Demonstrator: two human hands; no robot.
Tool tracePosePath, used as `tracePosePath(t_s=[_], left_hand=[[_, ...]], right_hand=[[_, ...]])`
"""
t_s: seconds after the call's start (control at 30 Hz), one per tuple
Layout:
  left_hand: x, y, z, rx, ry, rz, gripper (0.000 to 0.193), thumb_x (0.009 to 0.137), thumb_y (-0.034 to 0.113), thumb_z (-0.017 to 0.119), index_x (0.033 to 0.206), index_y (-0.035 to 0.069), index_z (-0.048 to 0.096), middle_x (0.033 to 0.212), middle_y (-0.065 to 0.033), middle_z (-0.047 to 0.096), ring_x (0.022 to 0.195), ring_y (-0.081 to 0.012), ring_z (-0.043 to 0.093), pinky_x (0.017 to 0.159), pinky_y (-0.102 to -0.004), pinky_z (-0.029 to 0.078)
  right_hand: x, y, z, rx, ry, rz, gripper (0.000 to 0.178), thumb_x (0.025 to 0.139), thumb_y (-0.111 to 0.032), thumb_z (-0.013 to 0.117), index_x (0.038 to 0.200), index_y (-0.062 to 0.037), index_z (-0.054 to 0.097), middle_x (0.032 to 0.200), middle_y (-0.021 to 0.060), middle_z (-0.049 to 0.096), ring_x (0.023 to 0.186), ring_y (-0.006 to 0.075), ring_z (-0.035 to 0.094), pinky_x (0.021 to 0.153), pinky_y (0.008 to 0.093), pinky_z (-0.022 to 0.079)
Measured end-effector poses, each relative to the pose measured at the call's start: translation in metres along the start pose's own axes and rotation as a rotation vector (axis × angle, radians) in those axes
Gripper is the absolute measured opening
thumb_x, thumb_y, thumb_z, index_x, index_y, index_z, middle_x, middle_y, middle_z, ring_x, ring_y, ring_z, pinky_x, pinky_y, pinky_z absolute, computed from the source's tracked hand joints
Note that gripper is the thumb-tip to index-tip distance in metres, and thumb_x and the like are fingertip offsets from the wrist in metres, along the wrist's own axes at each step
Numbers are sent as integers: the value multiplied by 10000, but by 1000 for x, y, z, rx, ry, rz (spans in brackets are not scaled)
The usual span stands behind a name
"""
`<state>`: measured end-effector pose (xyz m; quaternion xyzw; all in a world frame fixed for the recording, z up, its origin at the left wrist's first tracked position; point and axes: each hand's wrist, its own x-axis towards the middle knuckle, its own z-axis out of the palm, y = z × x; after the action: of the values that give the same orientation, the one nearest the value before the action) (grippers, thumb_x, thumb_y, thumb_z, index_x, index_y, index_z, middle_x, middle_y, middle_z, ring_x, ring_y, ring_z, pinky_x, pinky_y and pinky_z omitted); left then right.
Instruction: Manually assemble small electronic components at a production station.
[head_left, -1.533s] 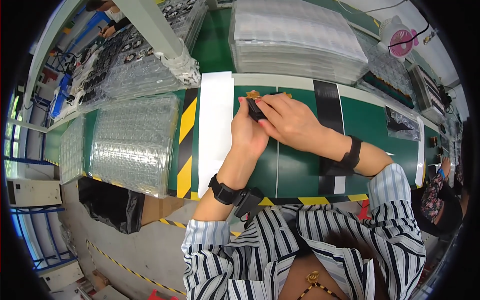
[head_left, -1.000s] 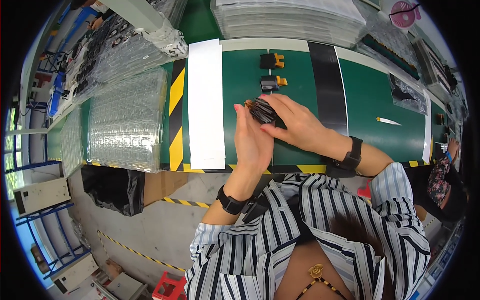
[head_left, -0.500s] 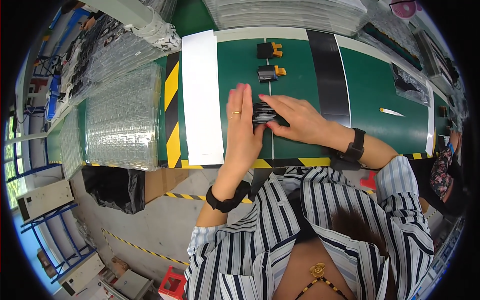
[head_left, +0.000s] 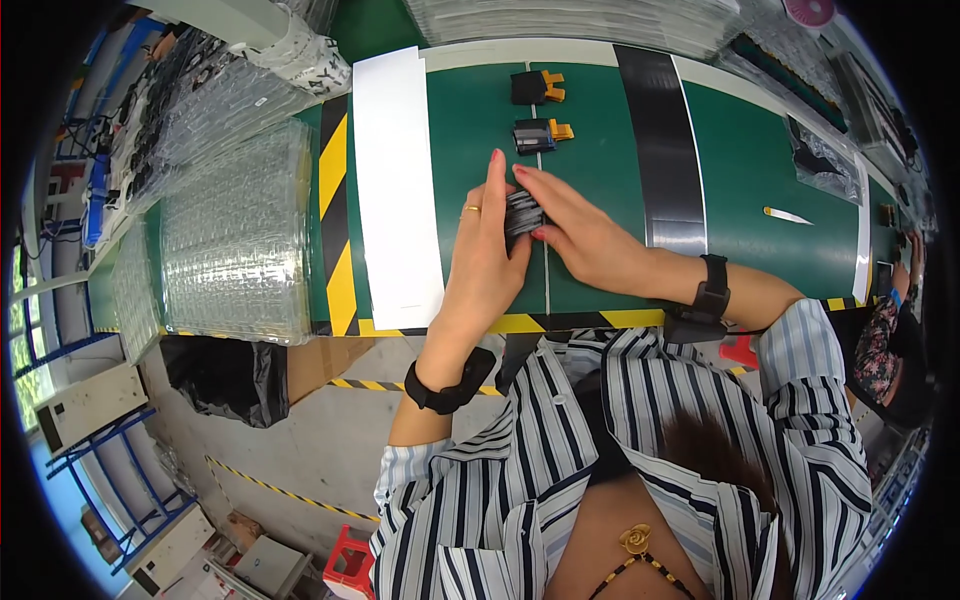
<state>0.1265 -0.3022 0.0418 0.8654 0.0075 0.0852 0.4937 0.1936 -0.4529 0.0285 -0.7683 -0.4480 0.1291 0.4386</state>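
A stack of thin black and grey pieces [head_left: 523, 214] is held between my two hands over the green table. My left hand [head_left: 480, 250] lies along the stack's left side, fingers nearly straight and pressed together. From the right, the fingers and thumb of my right hand [head_left: 592, 238] close around the other side. What exactly the pieces are is too small to tell, and the hands cover part of the stack. Just beyond my fingertips lies a dark block with an orange clip-like part [head_left: 535, 136]. Farther back sits a similar black block with orange prongs [head_left: 530, 88].
A long white sheet [head_left: 395, 200] lies left of my hands, beside yellow-black edge tape. Clear plastic trays [head_left: 235, 240] are stacked farther left. On the right are a small pointed white tool [head_left: 787, 215] and a clear bag [head_left: 825, 175]. Another person's sleeve [head_left: 878, 340] shows far right.
Both hands have closed more tightly around the stack, and my right fingers are bunched closer together. The stack looks more compact and slightly turned. The two orange-ended blocks stay on the table.
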Motion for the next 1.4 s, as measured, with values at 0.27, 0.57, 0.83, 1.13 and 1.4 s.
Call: tracePosePath(t_s=[0.27,0.57,0.83,1.13,1.4], left_hand=[[5,-6,1,-22,3,40,849,737,-108,593,1437,67,146,1154,-194,455,1014,-352,497,847,-384,450],[3,-12,5,75,38,135,855,734,-124,585,1439,67,139,1159,-195,449,1007,-357,499,832,-377,457],[3,-7,11,-25,67,75,867,721,-156,561,1441,58,126,1174,-222,425,1027,-378,481,864,-393,437],[3,-8,11,-246,9,-27,880,717,-161,533,1442,47,81,1182,-226,403,1037,-379,466,859,-393,438],[1,-7,15,-61,92,37,859,711,-171,503,1435,18,80,1143,-221,407,1009,-369,466,846,-381,444]], right_hand=[[3,8,-2,-121,39,-70,592,817,50,540,1355,39,293,1417,186,287,1288,354,327,1047,377,321],[3,3,-8,-169,-38,-133,598,788,78,550,1337,60,312,1424,227,244,1296,364,312,1040,377,331],[-1,-7,2,-2,29,0,576,792,94,507,1333,65,311,1422,215,253,1295,367,312,1048,392,313],[4,7,-9,-113,-31,-111,530,798,82,528,1307,48,383,1378,194,335,1208,354,411,993,387,371],[2,7,-11,-118,33,-103,571,791,44,579,1326,-17,387,1309,174,414,1178,338,449,953,375,411]])
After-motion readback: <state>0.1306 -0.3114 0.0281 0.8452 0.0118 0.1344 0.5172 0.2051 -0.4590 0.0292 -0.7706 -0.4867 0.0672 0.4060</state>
